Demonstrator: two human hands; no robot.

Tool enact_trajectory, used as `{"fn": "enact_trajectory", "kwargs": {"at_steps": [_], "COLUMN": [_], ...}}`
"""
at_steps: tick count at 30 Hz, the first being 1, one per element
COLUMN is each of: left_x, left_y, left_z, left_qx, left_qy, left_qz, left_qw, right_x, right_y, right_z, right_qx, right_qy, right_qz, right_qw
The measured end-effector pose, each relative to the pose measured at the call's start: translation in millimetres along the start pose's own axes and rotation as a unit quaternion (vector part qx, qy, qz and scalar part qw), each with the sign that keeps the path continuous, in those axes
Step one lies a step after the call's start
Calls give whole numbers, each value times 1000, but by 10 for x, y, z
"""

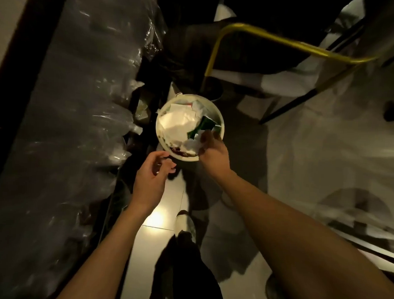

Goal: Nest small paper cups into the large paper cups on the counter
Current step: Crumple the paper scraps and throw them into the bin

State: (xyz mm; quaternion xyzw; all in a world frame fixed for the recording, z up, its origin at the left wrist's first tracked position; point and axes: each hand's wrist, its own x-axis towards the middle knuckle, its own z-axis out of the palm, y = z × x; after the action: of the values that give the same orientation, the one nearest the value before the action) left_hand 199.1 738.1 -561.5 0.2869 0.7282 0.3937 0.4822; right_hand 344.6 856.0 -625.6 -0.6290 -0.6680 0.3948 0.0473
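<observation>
Cream bin (157, 125) heaped with paper scraps. Over its near-right rim the right grip (212, 151) clasps crumpled white paper (192, 145); whether that is a cup is unclear. Beside its near-left rim the left grip (150, 179) hangs released.

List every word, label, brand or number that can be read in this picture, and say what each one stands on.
No text can be read anywhere in this view.
Green wrapper in the round cream waste bin: any print on it is too blurred to read.
Crumpled white papers in the same bin: no lettering shows.
Clear plastic sheeting on the left: no lettering shows.
</observation>
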Motion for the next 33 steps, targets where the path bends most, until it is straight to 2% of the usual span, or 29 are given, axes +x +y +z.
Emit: {"fn": "enact_trajectory", "kwargs": {"at_steps": [5, 10, 15, 18, 20, 23, 26, 30, 33], "left_x": [349, 696, 818, 885, 906, 884, 801, 574, 294], "left_y": [-330, -712, -872, -930, -925, -830, -656, -262, 170], "left_z": [86, 39, -10, -52, -42, -13, -8, -15, -85], "left_qx": [-29, -71, -46, -73, -75, -74, -70, -91, -84], "left_qy": [-6, 32, 23, 13, 15, 19, 9, -11, -12], "left_qz": [-21, -65, -48, -61, -58, -36, -16, 16, 57], "left_qw": [999, 995, 998, 995, 995, 996, 997, 996, 995], "right_x": [483, 781, 1028, 1044, 1038, 976, 794, 346, -110], "right_y": [111, 272, 297, 266, 224, 163, 90, -207, -608], "right_z": [492, 947, 1215, 1241, 1134, 897, 674, 196, -265], "right_qx": [-88, -218, -237, -194, -181, -149, -31, 123, 211], "right_qy": [-15, 15, -69, -160, -187, -143, -36, -43, -15], "right_qz": [-76, -132, -75, -34, -32, -33, -43, 4, -46], "right_qw": [993, 967, 966, 967, 965, 978, 998, 991, 976]}}
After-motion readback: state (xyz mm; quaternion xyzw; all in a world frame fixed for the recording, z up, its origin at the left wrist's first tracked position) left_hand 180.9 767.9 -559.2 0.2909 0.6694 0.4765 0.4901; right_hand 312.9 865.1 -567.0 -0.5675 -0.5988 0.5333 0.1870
